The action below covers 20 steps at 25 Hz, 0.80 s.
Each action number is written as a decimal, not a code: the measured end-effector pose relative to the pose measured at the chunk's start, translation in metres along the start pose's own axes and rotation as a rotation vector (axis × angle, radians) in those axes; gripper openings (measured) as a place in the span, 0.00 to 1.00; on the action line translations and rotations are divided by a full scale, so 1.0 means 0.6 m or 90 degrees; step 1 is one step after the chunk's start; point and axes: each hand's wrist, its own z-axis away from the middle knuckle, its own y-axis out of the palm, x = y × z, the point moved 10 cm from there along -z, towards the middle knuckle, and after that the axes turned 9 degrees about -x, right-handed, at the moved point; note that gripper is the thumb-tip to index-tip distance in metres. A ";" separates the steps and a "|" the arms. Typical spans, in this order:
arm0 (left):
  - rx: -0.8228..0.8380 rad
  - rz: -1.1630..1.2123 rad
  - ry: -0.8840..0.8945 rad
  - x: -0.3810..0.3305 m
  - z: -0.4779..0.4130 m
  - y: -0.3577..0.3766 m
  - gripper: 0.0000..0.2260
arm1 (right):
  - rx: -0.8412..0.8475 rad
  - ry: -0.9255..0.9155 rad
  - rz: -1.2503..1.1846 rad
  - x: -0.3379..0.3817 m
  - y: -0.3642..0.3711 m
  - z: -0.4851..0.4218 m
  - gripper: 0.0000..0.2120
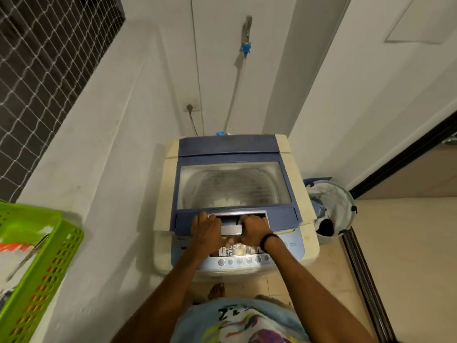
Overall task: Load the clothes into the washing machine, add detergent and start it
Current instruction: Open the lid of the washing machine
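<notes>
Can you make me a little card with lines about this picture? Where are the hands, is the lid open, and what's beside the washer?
Machine: cream and blue top-loading washing machine
Lid: blue-framed see-through lid, down
Left hand: left hand, fingers curled on the silver lid handle
Right hand: right hand, curled on the same handle
Buttons: round button row, just below the hands
Left side: green slotted plastic basket
Right side: round white fabric hamper holding clothes, on the floor

Labels on the control panel (238, 254) and shirt (237, 318) are too blurred to read.
</notes>
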 end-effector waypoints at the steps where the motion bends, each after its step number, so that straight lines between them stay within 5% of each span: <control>1: -0.049 -0.022 -0.001 -0.002 0.004 -0.032 0.20 | -0.009 -0.016 -0.007 0.009 -0.023 0.001 0.25; 4: -0.230 0.009 -0.036 0.001 0.015 -0.136 0.13 | -0.058 -0.061 -0.026 0.032 -0.124 -0.001 0.20; 7: -0.434 0.066 -0.089 0.016 0.024 -0.233 0.22 | -0.103 -0.099 -0.084 0.055 -0.239 -0.020 0.19; 10: -0.543 0.071 -0.092 0.026 -0.004 -0.292 0.27 | -0.275 -0.172 -0.074 0.081 -0.355 -0.048 0.20; 15: -0.569 0.002 -0.057 0.041 -0.118 -0.361 0.27 | -0.570 -0.059 0.048 0.059 -0.454 -0.088 0.34; 20: -0.574 -0.026 -0.057 0.062 -0.214 -0.423 0.28 | -0.655 -0.044 0.004 0.065 -0.511 -0.156 0.32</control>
